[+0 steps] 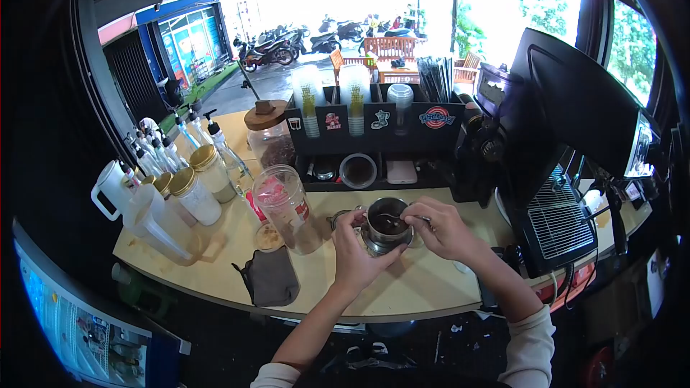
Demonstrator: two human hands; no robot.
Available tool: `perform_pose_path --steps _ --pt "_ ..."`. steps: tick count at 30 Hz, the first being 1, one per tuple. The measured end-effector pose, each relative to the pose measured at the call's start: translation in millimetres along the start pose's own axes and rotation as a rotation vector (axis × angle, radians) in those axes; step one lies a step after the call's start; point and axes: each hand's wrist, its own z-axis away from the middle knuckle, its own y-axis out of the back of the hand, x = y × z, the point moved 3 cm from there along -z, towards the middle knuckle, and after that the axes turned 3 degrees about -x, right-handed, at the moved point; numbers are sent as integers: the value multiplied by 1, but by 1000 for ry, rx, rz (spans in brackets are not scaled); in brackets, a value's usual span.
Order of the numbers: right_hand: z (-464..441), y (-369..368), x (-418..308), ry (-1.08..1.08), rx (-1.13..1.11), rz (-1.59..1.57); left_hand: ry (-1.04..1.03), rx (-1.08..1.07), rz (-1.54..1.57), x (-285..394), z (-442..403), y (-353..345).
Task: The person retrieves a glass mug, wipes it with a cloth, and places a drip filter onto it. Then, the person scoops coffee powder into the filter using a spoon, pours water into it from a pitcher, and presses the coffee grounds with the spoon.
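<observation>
In the head view, my left hand (355, 248) is closed around the near left side of a small metal coffee dripper (375, 236), which has a wide flange at its base. Dark coffee (388, 224) fills part of it. Pinched in the fingers of my right hand (440, 228) is a metal spoon (392, 216), its bowl down inside the dripper. Left of my hands stands a tall clear plastic container (287, 208) with a red print. A dark grey cloth (272, 278) lies on the counter (345, 303) near its front edge.
A black rack (374, 123) with cups and straws stands behind my hands. On the right is an espresso machine (560, 223). Gold-lidded jars (192, 192), clear pitchers (154, 223), pump bottles (223, 145) and a wooden-lidded jar (269, 133) crowd the left.
</observation>
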Motion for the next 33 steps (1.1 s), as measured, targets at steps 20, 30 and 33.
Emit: perform_pose_path --steps 20,30,33 --pt "7 -1 6 1 52 -2 56 -358 289 -18 -27 11" --pt "1 -2 -1 -15 31 -65 127 -253 186 -3 -14 1" --pt "-4 4 0 3 41 28 169 -306 216 -15 -18 3"
